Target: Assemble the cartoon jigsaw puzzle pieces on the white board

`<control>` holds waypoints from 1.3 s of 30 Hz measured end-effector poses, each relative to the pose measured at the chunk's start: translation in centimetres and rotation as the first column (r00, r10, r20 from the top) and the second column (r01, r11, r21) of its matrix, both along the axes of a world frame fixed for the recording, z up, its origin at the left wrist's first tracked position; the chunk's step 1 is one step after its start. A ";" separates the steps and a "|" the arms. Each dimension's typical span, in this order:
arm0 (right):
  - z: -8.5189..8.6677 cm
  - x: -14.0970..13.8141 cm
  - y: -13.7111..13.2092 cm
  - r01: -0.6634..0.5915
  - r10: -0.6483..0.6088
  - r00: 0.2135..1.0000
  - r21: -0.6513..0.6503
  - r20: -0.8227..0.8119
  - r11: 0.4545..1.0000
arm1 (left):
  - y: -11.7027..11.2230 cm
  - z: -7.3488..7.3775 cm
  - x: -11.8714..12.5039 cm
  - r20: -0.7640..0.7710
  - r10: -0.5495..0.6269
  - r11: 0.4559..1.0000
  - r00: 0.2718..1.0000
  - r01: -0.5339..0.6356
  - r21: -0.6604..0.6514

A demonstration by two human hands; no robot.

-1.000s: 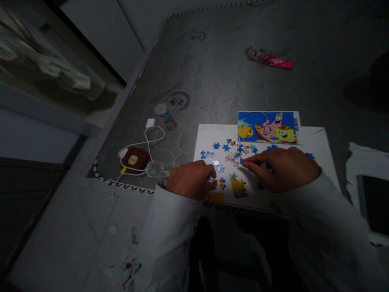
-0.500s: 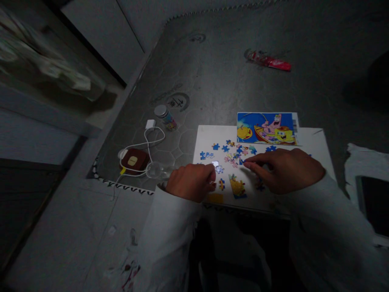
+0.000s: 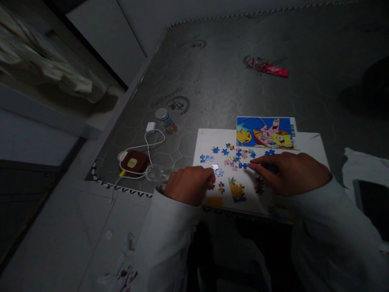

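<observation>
Loose jigsaw pieces are spread over a white board [image 3: 197, 142]. My right hand [image 3: 288, 172] comes in from the right, thumb and forefinger pinched at the right edge of a blue puzzle piece [image 3: 243, 165]. That piece lies beside a pink cluster of pieces [image 3: 231, 163]. On the left, my left hand [image 3: 190, 184] is closed over the board's left side, its fingertips curled under; what they hold is unclear. Between the hands lie a joined yellow-and-blue section [image 3: 237, 189] and a small yellow-and-blue piece [image 3: 221, 187]. Behind them is a cartoon picture card [image 3: 266, 132].
Left of the board stand a silver-lidded jar [image 3: 166, 120], a brown round-cornered case [image 3: 136, 163] with a white cable, and a white charger plug [image 3: 151, 126]. A red wrapper [image 3: 267, 67] lies farther back. A dark phone [image 3: 372, 207] rests on white paper at right.
The blue piece by my right fingertips shows more fully now, and those fingers sit slightly farther right. My left hand stays closed in nearly the same place. The view has shifted slightly.
</observation>
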State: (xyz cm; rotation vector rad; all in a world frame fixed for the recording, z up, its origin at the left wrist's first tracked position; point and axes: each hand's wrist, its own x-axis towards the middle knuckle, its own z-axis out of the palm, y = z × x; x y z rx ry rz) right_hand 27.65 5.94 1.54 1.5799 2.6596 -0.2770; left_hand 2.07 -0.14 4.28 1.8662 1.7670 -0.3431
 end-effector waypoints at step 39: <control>0.6 -1.1 -0.3 0.022 -0.022 1.000 -0.033 0.014 0.999 | 0.8 -2.1 1.6 0.108 0.219 0.901 0.970 -0.243 0.359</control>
